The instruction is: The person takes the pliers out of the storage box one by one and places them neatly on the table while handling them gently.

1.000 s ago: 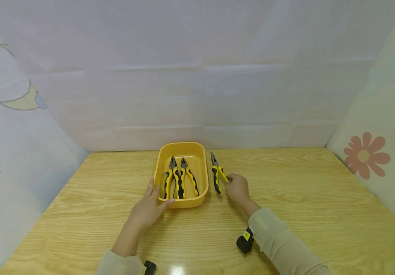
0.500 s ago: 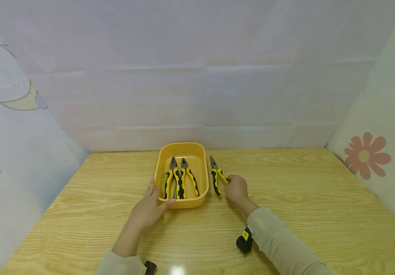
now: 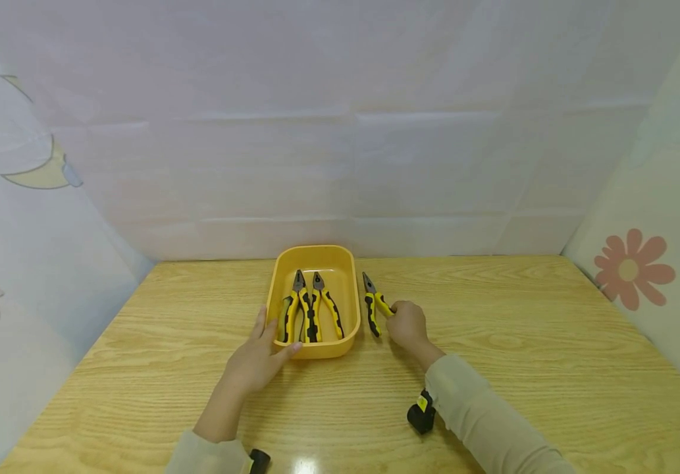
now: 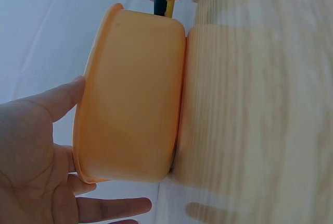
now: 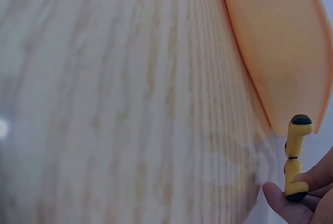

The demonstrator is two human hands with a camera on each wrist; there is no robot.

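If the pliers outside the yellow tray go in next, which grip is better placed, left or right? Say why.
Right, likely: the right grip holds the outer pliers close beside the yellow tray, while the left grip only touches the tray's near-left corner.

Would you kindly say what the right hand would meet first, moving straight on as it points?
Leading with its pliers, the right hand would probably meet the yellow tray first, though depth is unclear.

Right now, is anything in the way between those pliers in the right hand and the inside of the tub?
Just the right side of the tub. The pliers are outside it, so they'd probably need lifting over. I see nothing else in between. Two other pliers lie inside.
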